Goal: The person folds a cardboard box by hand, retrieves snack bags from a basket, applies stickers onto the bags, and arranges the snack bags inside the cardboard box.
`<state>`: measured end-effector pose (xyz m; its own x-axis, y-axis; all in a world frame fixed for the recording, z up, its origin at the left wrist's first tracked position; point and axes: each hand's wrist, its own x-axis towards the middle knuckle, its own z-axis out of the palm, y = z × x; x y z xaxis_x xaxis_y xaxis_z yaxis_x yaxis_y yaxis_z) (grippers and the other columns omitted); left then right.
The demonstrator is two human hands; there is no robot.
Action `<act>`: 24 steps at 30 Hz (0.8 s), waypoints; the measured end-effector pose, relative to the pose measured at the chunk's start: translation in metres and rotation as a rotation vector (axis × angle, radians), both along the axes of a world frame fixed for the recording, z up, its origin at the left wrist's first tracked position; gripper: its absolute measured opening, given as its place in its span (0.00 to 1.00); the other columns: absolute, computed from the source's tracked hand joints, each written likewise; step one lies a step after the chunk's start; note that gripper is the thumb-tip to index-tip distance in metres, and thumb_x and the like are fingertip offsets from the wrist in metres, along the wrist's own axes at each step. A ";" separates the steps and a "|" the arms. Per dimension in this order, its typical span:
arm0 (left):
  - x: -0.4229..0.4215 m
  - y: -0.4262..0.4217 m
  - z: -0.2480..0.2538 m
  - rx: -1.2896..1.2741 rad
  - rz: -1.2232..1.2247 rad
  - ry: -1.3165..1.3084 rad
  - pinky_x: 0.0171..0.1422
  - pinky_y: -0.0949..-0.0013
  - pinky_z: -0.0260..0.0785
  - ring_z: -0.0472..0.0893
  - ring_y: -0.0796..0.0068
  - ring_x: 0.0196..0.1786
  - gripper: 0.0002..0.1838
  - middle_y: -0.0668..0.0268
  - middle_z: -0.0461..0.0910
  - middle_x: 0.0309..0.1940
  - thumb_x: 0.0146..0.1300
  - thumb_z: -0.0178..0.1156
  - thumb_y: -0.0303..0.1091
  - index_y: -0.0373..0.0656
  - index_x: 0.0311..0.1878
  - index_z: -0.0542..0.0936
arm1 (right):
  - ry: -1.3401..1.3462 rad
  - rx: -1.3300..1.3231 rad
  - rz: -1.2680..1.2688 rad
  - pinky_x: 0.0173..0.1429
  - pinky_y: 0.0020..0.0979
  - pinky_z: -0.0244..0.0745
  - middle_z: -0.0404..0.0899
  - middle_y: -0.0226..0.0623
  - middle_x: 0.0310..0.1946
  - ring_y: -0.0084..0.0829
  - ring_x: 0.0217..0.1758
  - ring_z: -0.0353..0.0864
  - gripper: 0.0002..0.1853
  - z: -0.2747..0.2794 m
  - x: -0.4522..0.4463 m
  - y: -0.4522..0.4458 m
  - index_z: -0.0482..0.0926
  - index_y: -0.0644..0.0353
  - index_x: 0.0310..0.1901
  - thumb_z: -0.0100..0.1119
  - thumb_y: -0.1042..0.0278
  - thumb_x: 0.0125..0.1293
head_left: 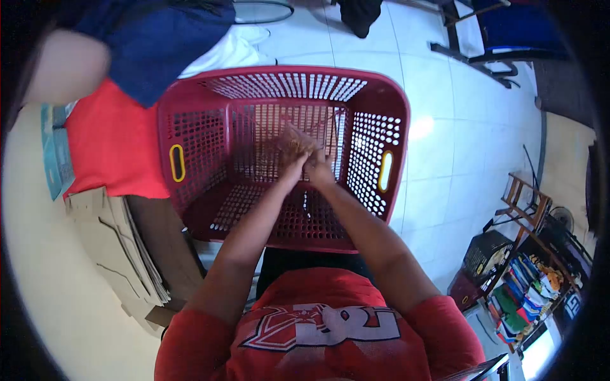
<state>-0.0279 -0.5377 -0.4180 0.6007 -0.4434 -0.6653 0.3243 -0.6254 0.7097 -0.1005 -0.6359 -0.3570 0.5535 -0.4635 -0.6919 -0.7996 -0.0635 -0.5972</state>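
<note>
A dark red plastic laundry basket (406, 127) with perforated walls and yellow-rimmed handle holes stands in front of me. Both my arms reach down into it. My left hand (294, 166) and my right hand (319, 167) are close together near its middle, fingers drawn in. Just beyond them is a crumpled, brownish, partly see-through thing (296, 138), smeared by motion; its kind cannot be made out. The left hand appears closed on it. The right hand's fingers are blurred and partly hidden, so its grip is unclear.
Left of the basket are a red cloth (114, 146), dark blue fabric (165, 47) and folded cardboard (108, 235). White floor tiles (432, 190) extend to the right. Farther right are a wooden frame (526, 203), a black box (488, 254) and stacked colourful clothes (521, 295).
</note>
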 end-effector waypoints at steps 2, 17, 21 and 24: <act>-0.011 -0.010 0.096 -0.162 0.164 0.214 0.75 0.62 0.47 0.53 0.62 0.75 0.41 0.54 0.54 0.73 0.65 0.50 0.60 0.39 0.71 0.58 | -0.258 -0.290 0.296 0.62 0.53 0.65 0.60 0.68 0.57 0.66 0.59 0.64 0.33 -0.042 -0.027 0.034 0.55 0.55 0.69 0.53 0.68 0.63; -0.104 0.129 0.399 -0.398 0.453 -0.735 0.69 0.59 0.58 0.65 0.60 0.66 0.33 0.53 0.64 0.62 0.64 0.60 0.40 0.37 0.67 0.61 | -0.514 0.930 0.270 0.60 0.45 0.69 0.68 0.35 0.54 0.32 0.58 0.68 0.17 0.329 -0.075 0.018 0.65 0.54 0.55 0.45 0.53 0.72; -0.163 0.186 0.475 -0.238 0.096 -1.004 0.72 0.58 0.55 0.59 0.51 0.70 0.37 0.50 0.59 0.67 0.58 0.66 0.39 0.37 0.67 0.62 | -0.470 1.239 0.364 0.60 0.44 0.70 0.68 0.39 0.56 0.36 0.59 0.70 0.21 0.368 -0.066 0.089 0.61 0.58 0.61 0.45 0.56 0.73; -0.208 0.222 0.498 -0.146 0.102 -1.064 0.71 0.57 0.56 0.60 0.53 0.70 0.37 0.51 0.59 0.67 0.57 0.66 0.38 0.38 0.66 0.62 | -0.289 1.309 0.404 0.58 0.40 0.72 0.72 0.39 0.55 0.35 0.55 0.75 0.24 0.367 -0.064 0.131 0.60 0.61 0.64 0.50 0.62 0.71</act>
<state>-0.2361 -0.3154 0.0801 0.8781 -0.3913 0.2754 -0.4573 -0.5169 0.7236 -0.1647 -0.5045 0.0102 0.6874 0.6453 -0.3332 -0.7002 0.4670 -0.5400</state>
